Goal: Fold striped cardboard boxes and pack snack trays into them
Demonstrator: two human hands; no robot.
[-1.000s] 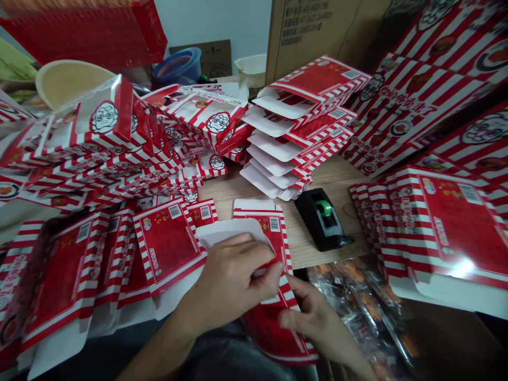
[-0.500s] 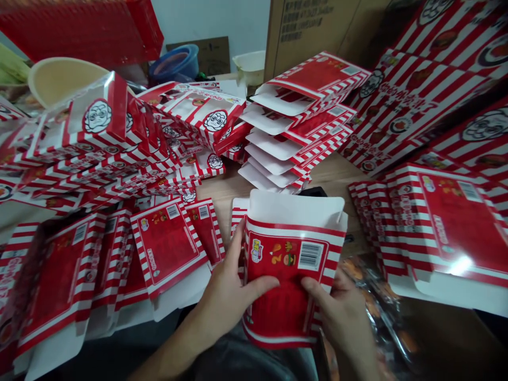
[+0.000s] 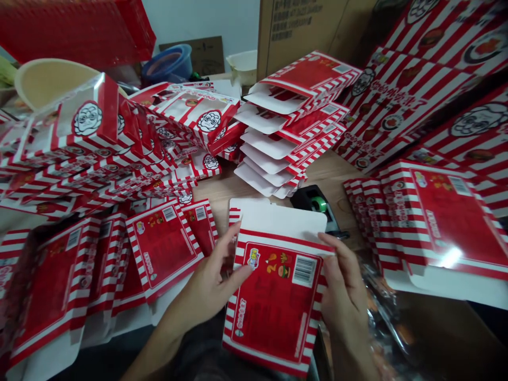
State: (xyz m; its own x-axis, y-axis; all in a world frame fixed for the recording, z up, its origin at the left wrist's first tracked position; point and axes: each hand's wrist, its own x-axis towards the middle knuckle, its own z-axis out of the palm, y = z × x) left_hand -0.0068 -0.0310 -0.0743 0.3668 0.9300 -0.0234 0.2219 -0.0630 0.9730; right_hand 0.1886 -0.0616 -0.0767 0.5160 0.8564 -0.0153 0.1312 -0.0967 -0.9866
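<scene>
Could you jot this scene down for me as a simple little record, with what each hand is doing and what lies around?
Left hand: holding the carton's left edge, thumb on its front
Right hand: at the carton's right edge, fingers near its upper corner
Carton: red with striped borders, barcode showing, white flap standing out at the far end
Beyond the flap: black tape dispenser with green tape
Farther back: stacked cartons, flaps out
Lower right: clear-wrapped items, contents unclear
Back left: blue bowl

Tape dispenser: black, green roll, on wooden counter
Blue basin: far side, left of pale tub
Beige bowl: far left
Cardboard carton: at back, printed lettering
</scene>
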